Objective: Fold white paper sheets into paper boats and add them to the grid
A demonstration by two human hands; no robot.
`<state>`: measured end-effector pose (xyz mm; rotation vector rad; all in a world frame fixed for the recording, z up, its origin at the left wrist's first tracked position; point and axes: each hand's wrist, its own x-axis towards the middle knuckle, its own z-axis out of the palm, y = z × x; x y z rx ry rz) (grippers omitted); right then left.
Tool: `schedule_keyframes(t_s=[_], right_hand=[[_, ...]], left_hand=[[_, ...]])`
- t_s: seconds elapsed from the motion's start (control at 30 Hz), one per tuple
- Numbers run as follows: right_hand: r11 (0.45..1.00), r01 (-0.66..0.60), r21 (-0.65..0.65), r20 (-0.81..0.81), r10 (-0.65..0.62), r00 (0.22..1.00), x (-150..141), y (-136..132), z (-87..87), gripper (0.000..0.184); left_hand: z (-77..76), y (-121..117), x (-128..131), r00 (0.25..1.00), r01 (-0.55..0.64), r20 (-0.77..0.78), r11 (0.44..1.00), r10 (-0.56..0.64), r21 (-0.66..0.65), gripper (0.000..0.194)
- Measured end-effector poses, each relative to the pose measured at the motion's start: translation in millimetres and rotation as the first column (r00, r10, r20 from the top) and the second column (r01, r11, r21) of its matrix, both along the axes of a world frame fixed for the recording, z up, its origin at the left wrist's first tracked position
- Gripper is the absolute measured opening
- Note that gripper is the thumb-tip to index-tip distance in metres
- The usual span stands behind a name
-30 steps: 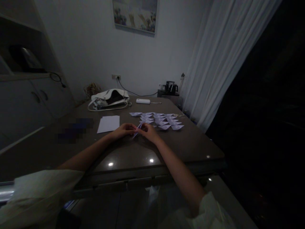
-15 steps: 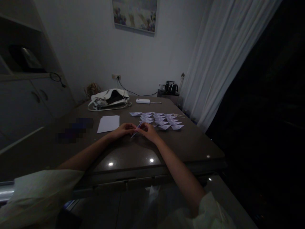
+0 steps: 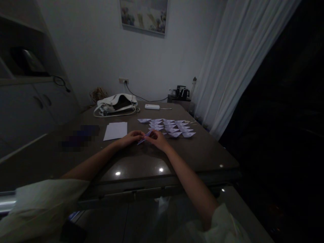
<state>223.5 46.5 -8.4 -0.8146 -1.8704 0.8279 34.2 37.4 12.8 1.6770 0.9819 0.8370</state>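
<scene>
A small piece of folded white paper (image 3: 141,140) is pinched between my two hands, tilted just above the brown table (image 3: 149,157). My left hand (image 3: 131,137) grips it from the left with fingers closed. From the right, my right hand (image 3: 158,139) holds it between thumb and fingers. Part of the paper is hidden by the fingers. Right behind my hands stand several folded paper boats (image 3: 174,134) in rows. To the left of my left hand lies a stack of white paper sheets (image 3: 115,131).
A white handbag (image 3: 116,104) sits at the back left. Near the table's back lies a white device (image 3: 152,107) with a short cable. A black kettle (image 3: 183,93) stands on a small cabinet beyond. A blurred dark patch (image 3: 79,136) covers something at the left.
The folded paper has turned between my fingers, from steep to a flatter slant. Both hands stay in nearly the same place, and the boats and sheets have not moved.
</scene>
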Motion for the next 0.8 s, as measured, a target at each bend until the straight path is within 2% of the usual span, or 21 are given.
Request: schedule_keyframes(t_s=[0.33,0.47,0.57,0.63,0.73,0.77,0.8], right_hand=[[0.999,-0.017,-0.047,-0.044,0.015,0.999,-1,1,-2.1,0.03],[0.997,-0.065,-0.048,-0.036,0.063,0.997,0,1,1.0,0.027],[0.996,-0.074,-0.05,-0.039,0.072,0.997,1,-1,3.4,0.026],[0.997,-0.061,-0.05,-0.047,0.059,0.997,0,-1,3.2,0.025],[0.998,-0.036,-0.042,-0.06,0.033,0.998,-2,2,0.5,0.024],[0.999,-0.029,-0.039,-0.062,0.026,0.998,-2,3,-0.5,0.024],[0.999,-0.022,-0.036,-0.064,0.02,0.998,-2,4,-1.5,0.024]], left_hand=[[4.2,-4,2,0.999,0.023,-0.023,0.999,-0.022,0.04,0.037],[0.8,-6,4,0.998,0.008,-0.07,0.994,0.0,0.109,0.047],[0.5,-5,5,0.992,-0.037,-0.114,0.977,0.062,0.21,0.051],[11.3,-7,10,0.982,-0.095,-0.125,0.945,0.14,0.314,0.048],[45.0,-31,23,0.962,-0.174,-0.099,0.853,0.254,0.492,0.035],[55.8,-48,26,0.963,-0.147,-0.106,0.815,0.247,0.56,0.031],[63.2,-69,28,0.965,-0.053,-0.149,0.72,0.214,0.691,0.028]])
